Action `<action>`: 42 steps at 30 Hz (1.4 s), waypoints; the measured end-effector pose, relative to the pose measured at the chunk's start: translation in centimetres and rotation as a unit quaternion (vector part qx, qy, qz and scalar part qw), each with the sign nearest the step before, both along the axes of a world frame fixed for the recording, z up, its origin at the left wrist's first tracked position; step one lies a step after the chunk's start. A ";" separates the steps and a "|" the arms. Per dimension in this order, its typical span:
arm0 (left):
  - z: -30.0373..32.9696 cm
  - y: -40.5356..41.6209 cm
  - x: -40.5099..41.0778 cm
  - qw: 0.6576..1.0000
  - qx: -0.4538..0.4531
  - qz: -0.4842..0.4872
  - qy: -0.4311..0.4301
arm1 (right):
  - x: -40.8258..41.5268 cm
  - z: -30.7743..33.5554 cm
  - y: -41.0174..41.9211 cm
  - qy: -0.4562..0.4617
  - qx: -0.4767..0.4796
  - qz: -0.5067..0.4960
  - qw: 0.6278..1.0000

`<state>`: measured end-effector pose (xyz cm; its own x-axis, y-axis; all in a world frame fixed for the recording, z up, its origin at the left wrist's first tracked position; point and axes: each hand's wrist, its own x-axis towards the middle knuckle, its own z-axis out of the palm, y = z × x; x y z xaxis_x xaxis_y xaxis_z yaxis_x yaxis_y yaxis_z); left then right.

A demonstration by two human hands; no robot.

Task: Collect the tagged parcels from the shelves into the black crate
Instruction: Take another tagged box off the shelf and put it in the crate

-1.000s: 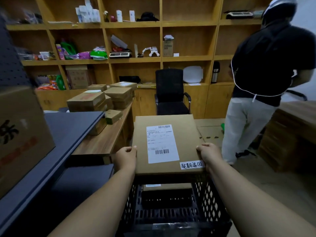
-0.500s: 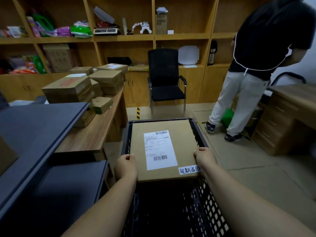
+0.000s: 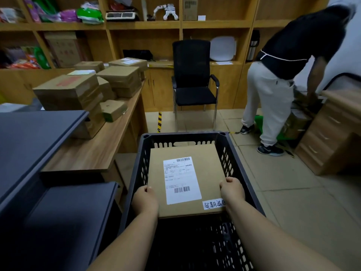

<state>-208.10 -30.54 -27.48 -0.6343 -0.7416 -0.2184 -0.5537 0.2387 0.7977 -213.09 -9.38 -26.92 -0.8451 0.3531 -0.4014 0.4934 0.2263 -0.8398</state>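
Both hands, left hand (image 3: 145,200), right hand (image 3: 232,189), gripping parcel (image 3: 211,173) inside black crate (image 3: 230,151)

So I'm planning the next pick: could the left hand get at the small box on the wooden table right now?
Probably not yet: the left hand grips the parcel in the crate. Once free, nothing blocks the small box.

Wooden shelving (image 3: 144,25) lined the back wall, a black chair (image 3: 193,79) before it. A wooden desk (image 3: 101,151) stood left, drawers (image 3: 328,141) right, on a pale tiled floor (image 3: 293,192).
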 end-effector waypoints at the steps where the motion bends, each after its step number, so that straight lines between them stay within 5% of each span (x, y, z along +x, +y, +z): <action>1: -0.5 0.1 -0.2 1.000 0.006 0.003 -0.003 | -0.2 -0.5 0.1 -0.008 0.007 0.002 1.000; 24: -6.7 -0.4 -5.2 0.999 0.025 0.023 -0.035 | -5.4 -7.4 -0.6 -0.049 0.040 -0.008 0.998; 42: -2.8 0.1 -4.4 0.996 -0.019 -0.067 -0.051 | -3.8 -3.2 -1.1 -0.001 0.127 0.104 0.987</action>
<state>-212.46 -30.40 -30.30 -0.7036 -0.6609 -0.2610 -0.5932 0.3442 0.7277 -216.92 -10.51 -30.07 -0.9086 0.2624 -0.3249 0.4169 0.5252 -0.7419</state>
